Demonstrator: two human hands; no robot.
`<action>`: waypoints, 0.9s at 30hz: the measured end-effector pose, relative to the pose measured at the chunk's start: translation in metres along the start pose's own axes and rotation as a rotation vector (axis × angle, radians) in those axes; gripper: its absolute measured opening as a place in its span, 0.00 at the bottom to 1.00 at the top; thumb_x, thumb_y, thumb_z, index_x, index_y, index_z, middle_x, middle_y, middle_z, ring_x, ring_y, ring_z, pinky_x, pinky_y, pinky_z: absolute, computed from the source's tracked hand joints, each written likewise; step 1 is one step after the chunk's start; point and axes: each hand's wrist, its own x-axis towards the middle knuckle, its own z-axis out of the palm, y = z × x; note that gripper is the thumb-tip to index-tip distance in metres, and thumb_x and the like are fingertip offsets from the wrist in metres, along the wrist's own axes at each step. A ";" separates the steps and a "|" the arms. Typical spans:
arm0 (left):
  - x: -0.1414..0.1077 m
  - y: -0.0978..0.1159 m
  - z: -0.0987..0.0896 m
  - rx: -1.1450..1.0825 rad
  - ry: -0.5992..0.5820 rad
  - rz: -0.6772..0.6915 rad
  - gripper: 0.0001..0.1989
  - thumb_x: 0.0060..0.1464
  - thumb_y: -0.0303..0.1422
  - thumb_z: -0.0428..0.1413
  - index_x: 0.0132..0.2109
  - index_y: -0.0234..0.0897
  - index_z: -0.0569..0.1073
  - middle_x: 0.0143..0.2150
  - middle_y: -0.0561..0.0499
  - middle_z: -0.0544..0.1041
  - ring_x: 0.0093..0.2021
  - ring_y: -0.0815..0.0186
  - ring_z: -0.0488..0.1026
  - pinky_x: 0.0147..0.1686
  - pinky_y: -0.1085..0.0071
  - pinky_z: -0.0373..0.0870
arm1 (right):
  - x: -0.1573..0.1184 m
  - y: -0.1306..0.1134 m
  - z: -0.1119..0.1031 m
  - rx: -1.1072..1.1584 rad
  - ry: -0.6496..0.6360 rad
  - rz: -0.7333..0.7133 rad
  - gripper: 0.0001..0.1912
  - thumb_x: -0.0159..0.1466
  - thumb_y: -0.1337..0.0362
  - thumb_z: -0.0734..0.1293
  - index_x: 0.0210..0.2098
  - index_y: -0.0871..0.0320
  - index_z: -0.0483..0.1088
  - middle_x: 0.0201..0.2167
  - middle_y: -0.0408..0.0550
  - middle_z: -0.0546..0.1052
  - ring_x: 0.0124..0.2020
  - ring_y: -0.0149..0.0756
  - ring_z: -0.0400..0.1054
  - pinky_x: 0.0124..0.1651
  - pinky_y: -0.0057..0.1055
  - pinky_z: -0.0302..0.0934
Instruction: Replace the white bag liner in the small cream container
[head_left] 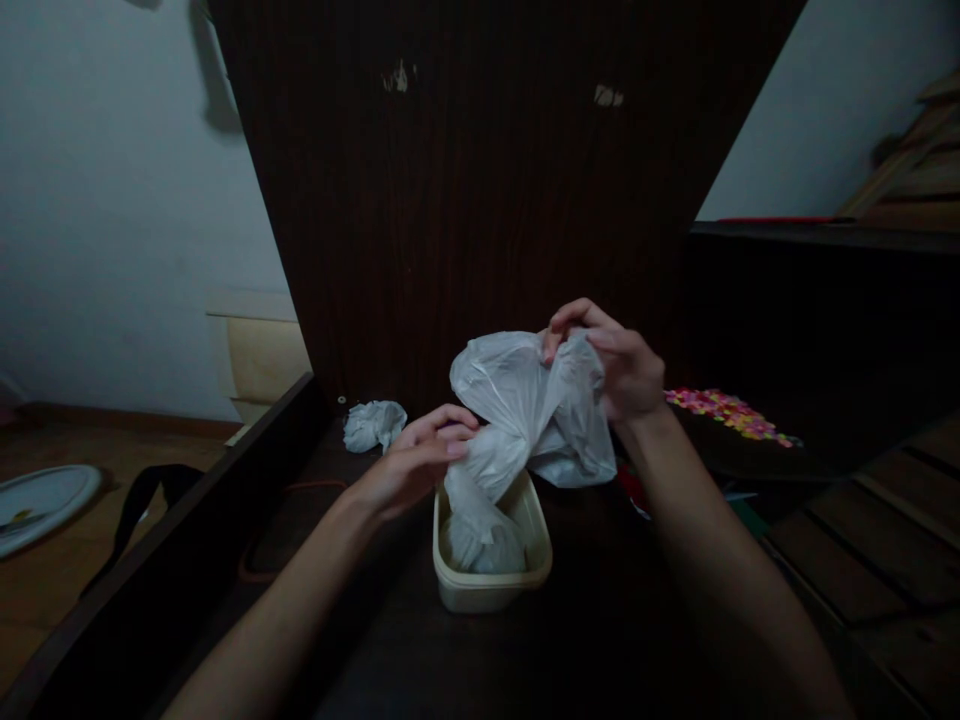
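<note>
A thin white plastic bag (499, 385) is gathered to a narrow neck above a cream rectangular tub (491, 592). Its upper part puffs out on both sides of the neck. White wrapped bundles (484, 540), seemingly part of the same bag, sit inside the tub. My right hand (619, 365) pinches the bag's upper right part between thumb and fingers. At the bag's left side, my left hand (424, 455) has its fingers stretched out beside the lower bag, lightly touching it or just short of it.
A crumpled white plastic bag (373, 425) lies behind my left hand. A brown rectangular rim or lid (289, 575) rests on the dark surface to the left. Dark wooden board (480, 200) rises behind. Colourful small pieces (727, 412) lie to the right.
</note>
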 end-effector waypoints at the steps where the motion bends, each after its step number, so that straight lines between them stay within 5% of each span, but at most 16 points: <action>1: 0.001 0.000 0.001 0.007 0.031 0.032 0.17 0.44 0.30 0.68 0.42 0.36 0.76 0.37 0.50 0.79 0.34 0.68 0.74 0.35 0.74 0.68 | -0.002 0.000 -0.004 -0.078 -0.019 0.002 0.13 0.52 0.60 0.71 0.37 0.56 0.72 0.26 0.42 0.75 0.29 0.35 0.68 0.31 0.30 0.63; 7: 0.011 0.004 0.008 0.049 0.254 0.262 0.22 0.37 0.22 0.68 0.42 0.39 0.75 0.45 0.50 0.80 0.47 0.62 0.77 0.49 0.68 0.72 | -0.015 -0.003 -0.020 -0.657 -0.080 -0.057 0.12 0.53 0.70 0.70 0.38 0.57 0.73 0.32 0.44 0.76 0.34 0.37 0.72 0.37 0.33 0.65; 11: 0.015 0.007 0.013 0.085 0.312 0.419 0.20 0.37 0.21 0.68 0.39 0.40 0.73 0.45 0.52 0.80 0.53 0.59 0.76 0.60 0.58 0.69 | -0.021 -0.008 -0.015 -1.080 0.077 -0.265 0.14 0.52 0.75 0.64 0.35 0.55 0.74 0.35 0.47 0.78 0.42 0.45 0.71 0.48 0.43 0.64; 14: 0.014 0.008 0.016 0.141 0.333 0.465 0.16 0.40 0.24 0.67 0.38 0.40 0.73 0.44 0.52 0.79 0.54 0.57 0.76 0.58 0.55 0.71 | -0.029 -0.011 0.000 -1.145 0.122 -0.333 0.11 0.54 0.75 0.64 0.33 0.55 0.73 0.32 0.46 0.76 0.38 0.43 0.69 0.43 0.40 0.63; 20: 0.015 0.004 -0.009 0.762 0.459 0.519 0.15 0.41 0.21 0.55 0.37 0.38 0.77 0.46 0.48 0.77 0.53 0.57 0.73 0.56 0.57 0.71 | -0.048 0.009 0.034 -1.000 -0.259 0.037 0.07 0.67 0.62 0.66 0.36 0.57 0.73 0.30 0.44 0.75 0.30 0.33 0.67 0.35 0.31 0.58; 24: 0.010 -0.004 -0.038 1.090 0.571 0.337 0.16 0.41 0.22 0.54 0.40 0.38 0.76 0.40 0.49 0.77 0.40 0.60 0.74 0.43 0.63 0.72 | -0.057 0.032 0.048 -1.075 -0.262 0.189 0.17 0.65 0.48 0.69 0.37 0.57 0.73 0.33 0.46 0.76 0.32 0.34 0.68 0.35 0.31 0.57; 27: 0.000 -0.012 -0.056 1.209 0.520 0.163 0.12 0.45 0.26 0.55 0.40 0.38 0.75 0.36 0.49 0.77 0.35 0.60 0.74 0.38 0.65 0.69 | -0.061 0.044 0.057 -1.109 -0.271 0.252 0.21 0.61 0.44 0.71 0.36 0.57 0.73 0.32 0.46 0.76 0.32 0.36 0.68 0.34 0.31 0.55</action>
